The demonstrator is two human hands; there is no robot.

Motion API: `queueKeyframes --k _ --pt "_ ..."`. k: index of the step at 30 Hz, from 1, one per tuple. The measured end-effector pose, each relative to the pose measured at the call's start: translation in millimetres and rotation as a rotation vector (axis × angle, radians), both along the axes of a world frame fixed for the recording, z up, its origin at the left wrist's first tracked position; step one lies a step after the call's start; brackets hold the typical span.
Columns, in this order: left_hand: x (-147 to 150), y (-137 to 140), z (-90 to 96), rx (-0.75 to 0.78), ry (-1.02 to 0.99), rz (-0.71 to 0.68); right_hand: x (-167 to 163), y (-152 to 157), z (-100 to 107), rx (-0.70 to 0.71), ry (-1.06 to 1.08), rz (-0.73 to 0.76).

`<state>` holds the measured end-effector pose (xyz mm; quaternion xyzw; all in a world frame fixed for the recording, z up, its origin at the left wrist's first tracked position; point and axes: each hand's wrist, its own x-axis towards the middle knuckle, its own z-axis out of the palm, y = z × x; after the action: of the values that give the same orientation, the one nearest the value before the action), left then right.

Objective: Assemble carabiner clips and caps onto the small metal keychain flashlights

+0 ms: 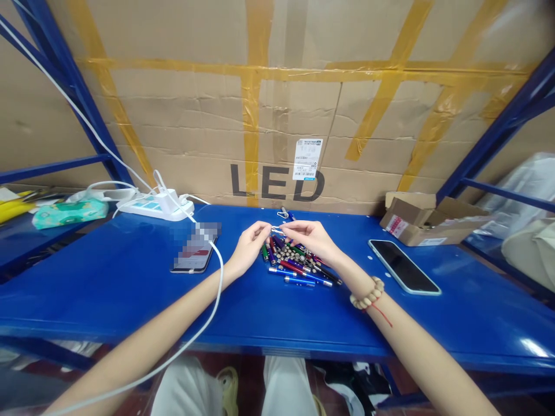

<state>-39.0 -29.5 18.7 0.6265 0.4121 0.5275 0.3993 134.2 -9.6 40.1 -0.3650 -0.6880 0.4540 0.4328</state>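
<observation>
Above the middle of the blue table, my left hand [252,244] and my right hand [313,237] face each other with fingertips pinched together. Between them is a small silver metal clip [276,230], partly covered by the fingers, so its exact shape is hard to make out. Just below lies a pile of small metal pen-like tubes [299,254] in blue, red, green, purple and black, resembling mini flashlights. A few blue tubes [300,281] lie at the pile's near edge. Behind my fingers sits a silver carabiner-like clip [282,214].
A phone [193,254] with a white cable [219,300] across it lies left; the cable runs over my left forearm. A power strip [158,207] stands behind. To the right are another phone [404,267] and an open cardboard box [433,222]. A big carton [195,133] walls the back.
</observation>
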Motion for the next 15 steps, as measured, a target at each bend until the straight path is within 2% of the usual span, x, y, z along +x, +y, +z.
queueKeyframes --k 5,15 --pt "0.2 0.1 -1.4 -0.002 -0.007 0.008 2.5 5.0 -4.2 0.008 0.016 -0.009" --pt "-0.4 -0.9 -0.4 0.017 0.058 -0.004 2.5 3.5 -4.1 0.045 -0.085 0.035"
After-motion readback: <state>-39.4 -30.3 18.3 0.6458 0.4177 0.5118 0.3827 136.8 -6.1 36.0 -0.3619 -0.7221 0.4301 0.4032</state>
